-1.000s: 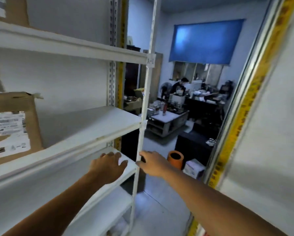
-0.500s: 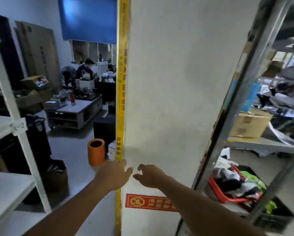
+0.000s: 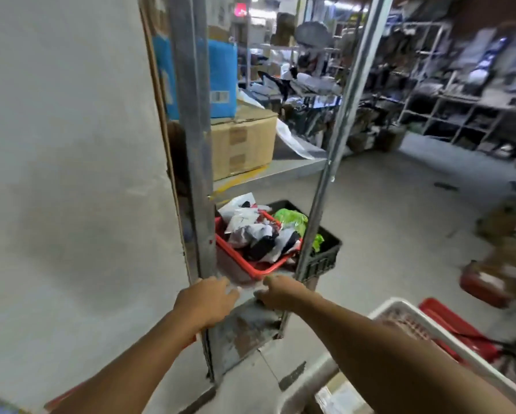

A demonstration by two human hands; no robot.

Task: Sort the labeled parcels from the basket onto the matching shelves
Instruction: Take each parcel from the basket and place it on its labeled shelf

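Head view: left hand and right hand reach forward, fingers loosely curled, holding nothing; just beyond the fingertips a red basket of parcels sits on a shelf.

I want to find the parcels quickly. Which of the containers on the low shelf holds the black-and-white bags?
The red basket, nearest both hands. The black crate behind it shows only green bags.
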